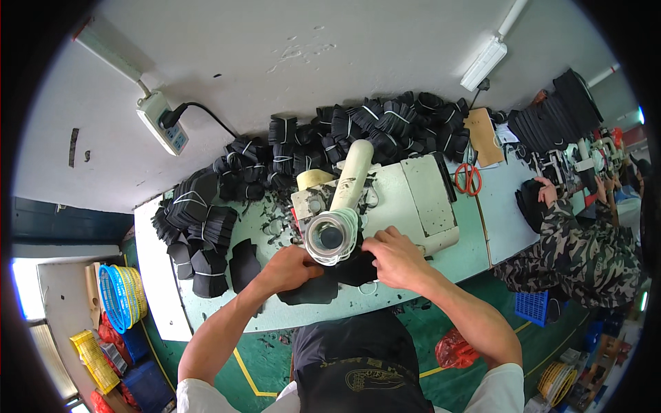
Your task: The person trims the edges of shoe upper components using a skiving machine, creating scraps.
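Observation:
Both hands work at the front of a cream-coloured machine with a pale tube and a round metal cup wound with white cord. My left hand is closed, fingers and thumb pressed on the edge of a dark flat piece left of the cup. My right hand is curled over a black flat piece just right of the cup. Another black piece lies below the cup at the table's front edge. The cup hides the spot between the hands.
Tied bundles of black pieces are stacked at left and along the wall. A loose black piece lies left of my arm. Dark scraps litter the table. Red-handled scissors lie at right; a person in camouflage works beyond.

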### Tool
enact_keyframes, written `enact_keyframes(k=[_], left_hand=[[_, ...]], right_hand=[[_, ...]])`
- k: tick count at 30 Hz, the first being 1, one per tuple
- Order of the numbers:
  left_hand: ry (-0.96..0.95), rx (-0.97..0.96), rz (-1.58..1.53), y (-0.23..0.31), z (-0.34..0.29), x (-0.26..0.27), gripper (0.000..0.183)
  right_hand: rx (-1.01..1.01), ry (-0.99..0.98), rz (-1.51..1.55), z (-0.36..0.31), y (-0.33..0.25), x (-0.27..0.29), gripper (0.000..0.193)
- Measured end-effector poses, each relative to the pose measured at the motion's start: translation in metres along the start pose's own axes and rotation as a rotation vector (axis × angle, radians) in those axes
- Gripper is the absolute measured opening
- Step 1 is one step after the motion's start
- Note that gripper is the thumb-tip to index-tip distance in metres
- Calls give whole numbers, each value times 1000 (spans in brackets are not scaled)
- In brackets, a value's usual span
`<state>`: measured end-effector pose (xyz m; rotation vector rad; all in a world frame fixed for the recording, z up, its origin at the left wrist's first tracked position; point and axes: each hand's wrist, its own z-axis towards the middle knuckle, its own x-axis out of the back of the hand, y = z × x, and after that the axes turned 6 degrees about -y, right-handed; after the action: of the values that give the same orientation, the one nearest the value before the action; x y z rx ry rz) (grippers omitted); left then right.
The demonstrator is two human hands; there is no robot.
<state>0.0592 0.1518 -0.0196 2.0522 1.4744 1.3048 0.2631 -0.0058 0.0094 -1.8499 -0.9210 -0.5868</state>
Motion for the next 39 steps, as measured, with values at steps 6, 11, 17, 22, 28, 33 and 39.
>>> enact_keyframes(k=[6,11,17,22,28,33,39], left_hand=[[87,196,157,7,2,-4,28],[235,-25,280,-13,19,-24,28],[18,79,-30,13,-10,3,25],[118,169,67,6,-3,-6,29],[354,-43,288,-21,24,-41,30],[286,263,-121,-4,0,-31,23],[368,362,-522,-34,-54,-42,22]], right_hand=[[0,-111,34,-10,13,14,32],[220,-71,86,5,12,7,34],[-74,31,59,-6,6,-5,33],[-28,-141,123,-11,14,12,30],[68,-185,128,6,1,15,31],[-82,-33,131,-13,2,2,32],[163,564,-77,-64,12,-3,35]])
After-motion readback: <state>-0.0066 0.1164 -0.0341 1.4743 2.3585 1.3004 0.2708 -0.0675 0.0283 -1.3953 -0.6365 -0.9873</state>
